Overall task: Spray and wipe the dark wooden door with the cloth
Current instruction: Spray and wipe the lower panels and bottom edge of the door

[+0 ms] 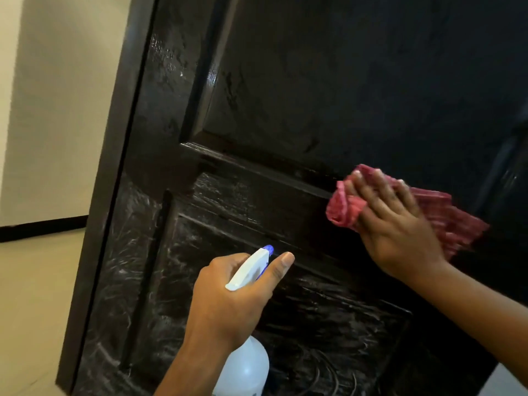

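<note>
Nearest the camera, the left hand [228, 295] grips the neck of the spray bottle [247, 367]. Its fingers are curled round the white trigger head, with one digit extended beside the blue nozzle tip. The nozzle points at the lower panel of the dark wooden door [314, 81] and is close to its surface, though contact cannot be determined.

The right hand [400, 224] is higher and to the right, well apart from the left hand. Its fingers are straight and lie flat, pressing the red cloth [345, 207] against the door at the cross rail between the upper and lower panels. The cloth is bunched under the fingertips and trails out to the right.

White streaks cover the lower panel and the left stile. A pale wall [57, 110] and a tiled floor [28, 310] lie to the left of the door.
</note>
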